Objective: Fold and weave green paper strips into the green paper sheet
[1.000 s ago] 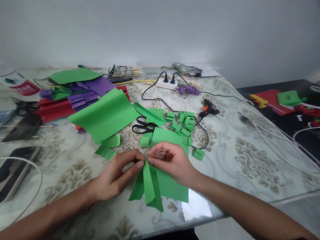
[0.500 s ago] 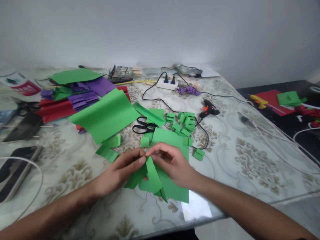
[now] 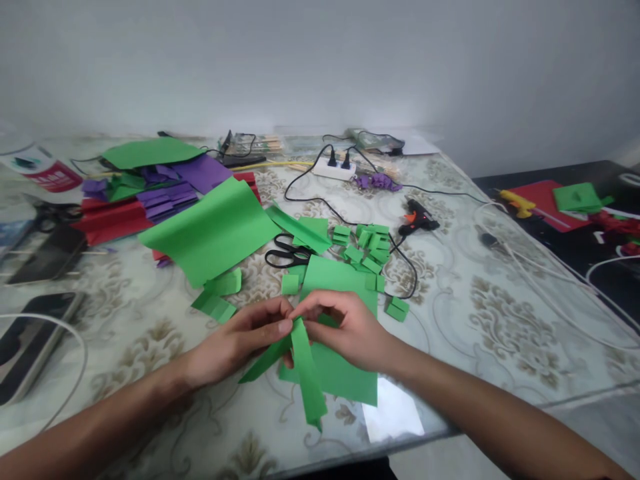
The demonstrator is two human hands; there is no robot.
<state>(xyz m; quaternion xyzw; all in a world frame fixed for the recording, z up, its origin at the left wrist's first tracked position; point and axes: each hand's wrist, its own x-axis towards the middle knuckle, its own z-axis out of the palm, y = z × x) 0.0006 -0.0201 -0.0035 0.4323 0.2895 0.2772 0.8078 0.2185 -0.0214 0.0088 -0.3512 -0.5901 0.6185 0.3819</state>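
Observation:
Both hands meet over the table's front part, fingertips pinched at the top of a green paper strip (image 3: 309,377). My left hand (image 3: 250,333) is closed on it from the left, thumb on top. From the right, my right hand (image 3: 345,327) pinches the same spot. One length hangs down toward the table edge; another slants down left below my left hand. The fold between the fingertips is partly hidden. Beneath the hands lies a flat green paper sheet (image 3: 350,383). Black-handled scissors (image 3: 287,253) lie just beyond, partly under green paper. Small folded green pieces (image 3: 370,243) are heaped behind.
A black glue gun (image 3: 419,217) lies at the right, its cord looping near the green pieces. Farther back is a white power strip (image 3: 334,168). A large green sheet (image 3: 215,230) and red and purple papers (image 3: 167,200) are at left, near a phone (image 3: 35,340).
The hanging green strip has swung to point more straight down, and the left length has turned to look narrower. Both hands keep their pinch, shifting only slightly.

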